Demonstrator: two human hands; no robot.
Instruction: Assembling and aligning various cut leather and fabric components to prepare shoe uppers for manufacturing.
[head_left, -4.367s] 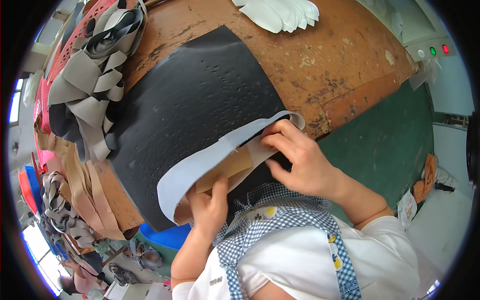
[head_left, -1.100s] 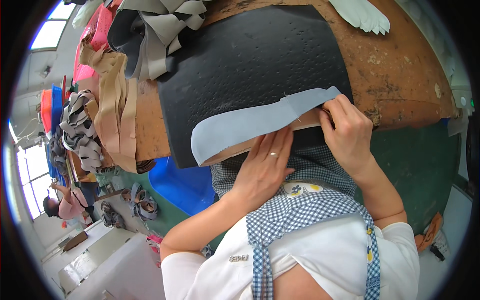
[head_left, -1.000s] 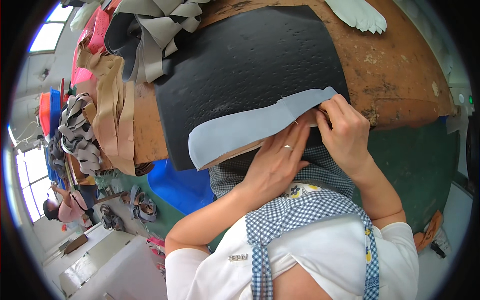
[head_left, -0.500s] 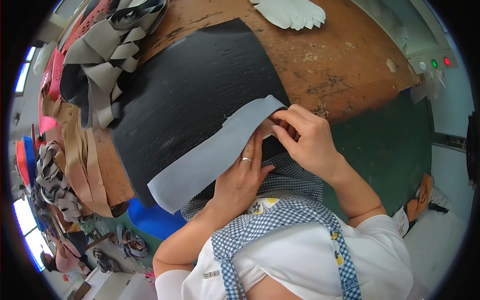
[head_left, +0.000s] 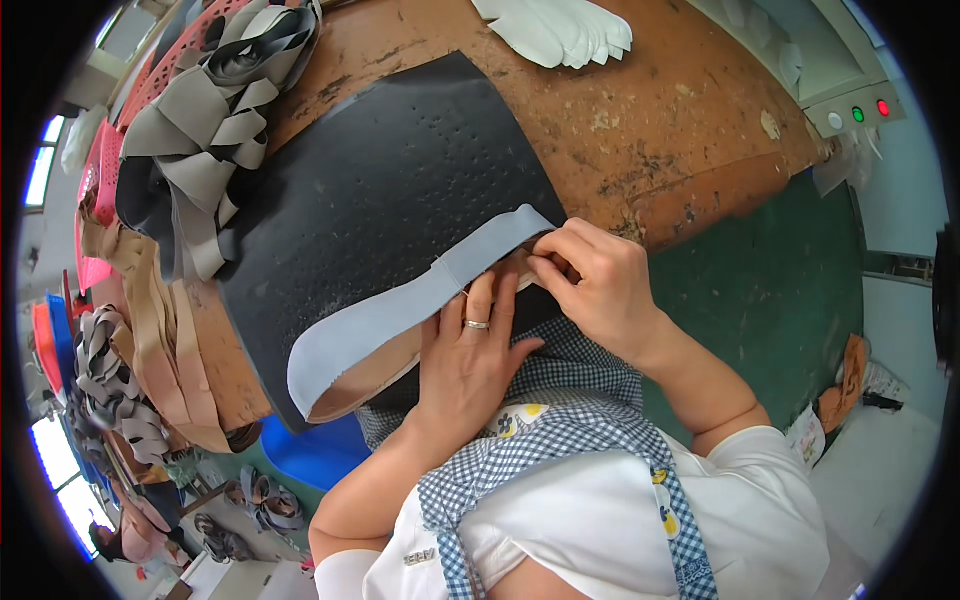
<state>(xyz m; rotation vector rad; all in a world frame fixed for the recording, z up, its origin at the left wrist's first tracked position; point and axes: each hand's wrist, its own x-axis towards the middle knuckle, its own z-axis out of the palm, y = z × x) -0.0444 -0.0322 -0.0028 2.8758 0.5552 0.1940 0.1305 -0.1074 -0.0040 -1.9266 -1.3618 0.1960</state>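
One light-blue strip (head_left: 375,308) curves along the near side of the black mat (head_left: 390,150); the left hand (head_left: 468,370) lies flat against it, the right hand (head_left: 597,288) pinches its rightmost end.

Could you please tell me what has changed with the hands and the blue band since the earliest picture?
The left hand moved rightward, from the left part of the light blue band to near its middle, and now lies stretched out. Unchanged: the right hand is at the band's right end; the black mat lies beneath.
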